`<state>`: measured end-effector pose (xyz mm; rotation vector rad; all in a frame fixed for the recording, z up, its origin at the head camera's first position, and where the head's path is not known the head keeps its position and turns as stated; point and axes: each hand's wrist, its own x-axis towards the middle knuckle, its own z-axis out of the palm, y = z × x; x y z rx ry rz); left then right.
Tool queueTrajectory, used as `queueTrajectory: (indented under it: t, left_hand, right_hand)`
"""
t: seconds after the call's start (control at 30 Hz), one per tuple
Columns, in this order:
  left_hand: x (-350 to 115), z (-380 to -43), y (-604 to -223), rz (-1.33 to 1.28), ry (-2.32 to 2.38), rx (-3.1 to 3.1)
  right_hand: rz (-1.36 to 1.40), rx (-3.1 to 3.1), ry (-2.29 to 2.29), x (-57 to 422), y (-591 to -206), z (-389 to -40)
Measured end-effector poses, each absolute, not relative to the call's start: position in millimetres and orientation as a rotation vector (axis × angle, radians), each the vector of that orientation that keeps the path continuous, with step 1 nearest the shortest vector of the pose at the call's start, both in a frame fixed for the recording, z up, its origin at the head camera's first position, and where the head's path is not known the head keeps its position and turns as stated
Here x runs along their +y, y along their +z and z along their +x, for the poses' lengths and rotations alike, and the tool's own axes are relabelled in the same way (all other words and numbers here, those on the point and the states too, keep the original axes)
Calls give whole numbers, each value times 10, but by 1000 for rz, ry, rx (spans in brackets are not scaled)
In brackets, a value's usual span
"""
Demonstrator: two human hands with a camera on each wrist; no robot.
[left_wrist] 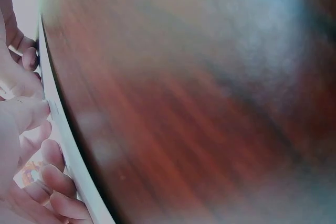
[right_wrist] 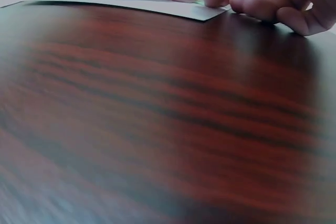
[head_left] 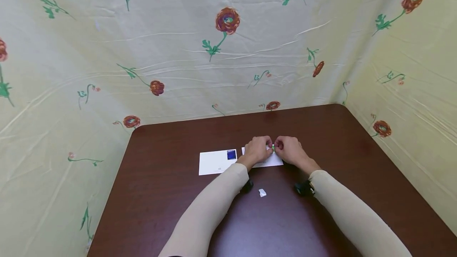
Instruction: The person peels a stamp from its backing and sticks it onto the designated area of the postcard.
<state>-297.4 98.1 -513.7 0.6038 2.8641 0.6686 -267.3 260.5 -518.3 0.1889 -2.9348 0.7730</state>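
A white envelope (head_left: 268,162) lies on the table under both hands. At its upper right corner sits a small green stamp (head_left: 273,148), mostly covered by fingertips. My left hand (head_left: 258,149) comes in from the left over the envelope, thumb and forefinger bent together at the stamp's left side. From the right, my right hand (head_left: 290,152) meets it with thumb and forefinger pinched at the other side. Seen from the right wrist, the two hands' tips nearly touch above the envelope (right_wrist: 173,8), and several right fingers (right_wrist: 260,9) curl down by the tabletop.
Left of the hands lies a second white envelope (head_left: 214,162) with a dark blue stamp (head_left: 231,154) in its upper right corner. A torn white paper scrap (head_left: 262,192) rests on the brown table (head_left: 171,201) between the forearms. A flower-patterned sheet (head_left: 178,50) hangs behind.
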Motion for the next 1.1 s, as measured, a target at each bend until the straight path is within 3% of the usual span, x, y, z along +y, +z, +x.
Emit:
queueTrajectory:
  t: [1.1]
  left_hand:
    - [952, -2967, -5084, 642, 646, 2825]
  right_hand:
    - [284, -3025, 655, 2607, -5133, -2639]
